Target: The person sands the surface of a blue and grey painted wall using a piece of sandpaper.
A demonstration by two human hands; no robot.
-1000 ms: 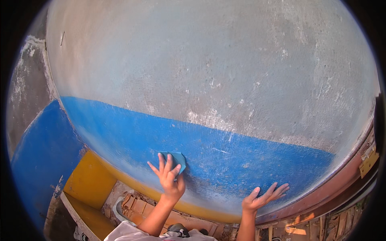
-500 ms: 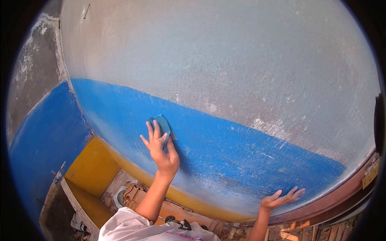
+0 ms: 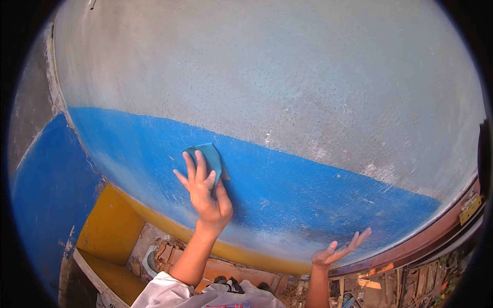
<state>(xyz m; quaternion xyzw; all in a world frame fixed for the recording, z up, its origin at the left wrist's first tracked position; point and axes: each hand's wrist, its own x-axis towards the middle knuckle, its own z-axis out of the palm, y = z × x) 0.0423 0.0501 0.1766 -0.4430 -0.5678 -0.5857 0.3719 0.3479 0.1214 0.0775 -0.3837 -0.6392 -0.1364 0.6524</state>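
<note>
My left hand (image 3: 208, 197) presses a folded teal sheet of sandpaper (image 3: 211, 156) against the wall's blue band (image 3: 154, 149). Its fingers lie over the sheet, with the thumb along the right edge; a greyish corner sticks out beside it. What the palm side does behind the sheet is hidden. Palm up and fingers spread, my right hand (image 3: 339, 249) holds nothing. It is raised in front of the band's pale lower right part, and I cannot tell whether it touches the wall.
Above the band the wall is grey plaster (image 3: 257, 66) with whitish scuffs. A yellow strip (image 3: 241, 256) runs along its foot. At the left, a blue side wall (image 3: 51, 190) meets it above a yellow-sided trough (image 3: 110, 220). Broken bricks (image 3: 167, 254) lie below; a reddish frame (image 3: 405, 259) curves at right.
The view has turned slightly, so the wall corner sits farther left. My left hand and the sandpaper have slid a little right along the blue band. My right hand has moved left, still open.
</note>
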